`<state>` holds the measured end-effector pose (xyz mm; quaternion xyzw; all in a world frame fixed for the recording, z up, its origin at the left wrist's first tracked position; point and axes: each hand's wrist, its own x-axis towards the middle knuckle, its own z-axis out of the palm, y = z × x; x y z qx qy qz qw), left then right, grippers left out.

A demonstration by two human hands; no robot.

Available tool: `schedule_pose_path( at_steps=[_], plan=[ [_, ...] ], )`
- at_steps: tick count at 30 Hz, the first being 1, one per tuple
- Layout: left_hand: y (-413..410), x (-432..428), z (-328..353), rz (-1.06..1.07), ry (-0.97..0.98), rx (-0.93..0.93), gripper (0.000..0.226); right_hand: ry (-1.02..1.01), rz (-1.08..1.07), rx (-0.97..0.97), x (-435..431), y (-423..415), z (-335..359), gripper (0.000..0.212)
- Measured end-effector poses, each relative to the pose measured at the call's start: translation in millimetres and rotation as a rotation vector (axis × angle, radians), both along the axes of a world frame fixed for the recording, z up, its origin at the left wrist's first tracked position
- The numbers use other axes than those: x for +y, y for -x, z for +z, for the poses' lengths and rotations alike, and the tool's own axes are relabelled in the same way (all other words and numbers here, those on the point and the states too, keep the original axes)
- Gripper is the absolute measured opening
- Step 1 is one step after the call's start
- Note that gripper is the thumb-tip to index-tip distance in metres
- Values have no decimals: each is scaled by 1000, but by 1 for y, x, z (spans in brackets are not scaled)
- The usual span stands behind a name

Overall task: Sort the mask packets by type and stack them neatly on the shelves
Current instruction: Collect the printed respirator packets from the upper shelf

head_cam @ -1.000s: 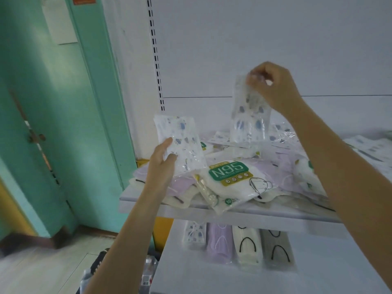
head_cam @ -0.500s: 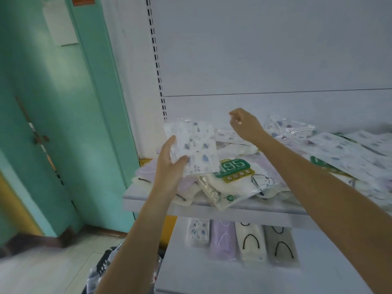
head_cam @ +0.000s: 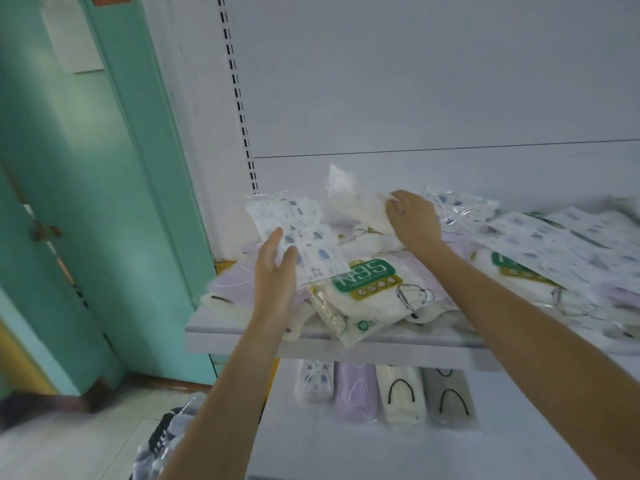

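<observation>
Head view: left hand pinches a clear plastic packet holding a blue-patterned white mask between thumb and fingers at its lower edge, tilted above the left end of the white upper shelf. Right hand grips a cream mask packet, fingers curled round its right edge, raised above the loose heap of packets. White packet with green N95 label overhangs the shelf front. Lower shelf: four stacks side by side, namely patterned stack, lilac stack, cream stack, grey stack
</observation>
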<state>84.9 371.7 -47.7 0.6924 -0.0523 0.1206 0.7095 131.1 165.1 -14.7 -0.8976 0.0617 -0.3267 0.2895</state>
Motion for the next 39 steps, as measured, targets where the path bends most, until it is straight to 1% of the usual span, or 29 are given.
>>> schedule_pose_path(
  at_steps=[1,2,4,6,7,8,9,10,11,12,13,14,15,17,19,20,21,23,24,26,28,29,31,33,34,35,37,38,39],
  plan=[
    [3,-4,2,-13,14,4,42,-22,42,-57,9,14,4,31],
    [5,-9,3,-35,30,8,41,-28,103,-72,18,24,4,33],
    [10,-21,7,-89,29,17,43,7,301,9,40,45,-1,37],
    [13,-34,8,-111,4,-2,44,124,502,60,55,62,-10,44],
    [16,-41,8,-99,-4,-13,36,174,548,65,57,68,-14,45],
    [18,-46,9,-89,10,-31,24,195,569,68,54,70,-16,41],
    [20,-52,9,-86,22,-36,19,191,589,97,48,74,-14,37],
    [22,-58,9,-88,34,-34,25,160,610,131,37,78,-11,37],
    [23,-64,10,-91,37,-27,33,125,623,193,25,85,-6,42],
    [23,-71,10,-102,19,-30,38,87,615,239,9,88,-5,47],
    [24,-79,10,-122,-5,-40,43,73,590,242,-8,93,-3,48],
    [25,-89,10,-135,-19,-42,53,62,538,222,-28,97,-3,47],
    [26,-100,9,-145,-14,-35,60,56,460,185,-48,104,-3,45],
    [33,-123,9,-150,12,-60,65,68,249,152,-91,116,-10,47],
    [40,-145,4,-187,-15,-120,71,140,12,231,-129,132,-19,54],
    [43,-157,2,-213,-32,-130,71,196,-89,319,-144,139,-23,59],
    [44,-168,-1,-237,-61,-125,68,230,-142,405,-156,144,-28,61],
    [46,-188,-11,-250,-122,-73,60,193,-109,487,-171,146,-36,58],
    [48,-197,-16,-244,-127,-46,57,150,-78,473,-174,145,-38,54],
    [49,-207,-27,-201,-103,5,56,74,-67,387,-178,144,-39,40],
    [47,-210,-33,-188,13,91,54,15,-106,267,-180,143,-36,23],
    [45,-210,-34,-196,85,115,53,-33,-127,207,-181,141,-35,20],
    [47,-210,-32,-209,138,115,50,-145,-133,82,-177,140,-27,23],
    [48,-211,-33,-215,163,89,43,-179,-74,11,-167,137,-21,35],
    [50,-211,-32,-220,168,73,38,-172,-6,39,-159,136,-20,41],
    [50,-210,-32,-233,167,58,38,-157,81,89,-149,135,-20,46],
    [50,-207,-34,-285,155,41,56,-93,296,203,-129,133,-24,49],
    [53,-207,-33,-298,139,23,57,-53,388,222,-122,134,-27,51],
    [54,-208,-34,-296,116,9,53,-37,441,220,-121,134,-29,51]
  ],
)
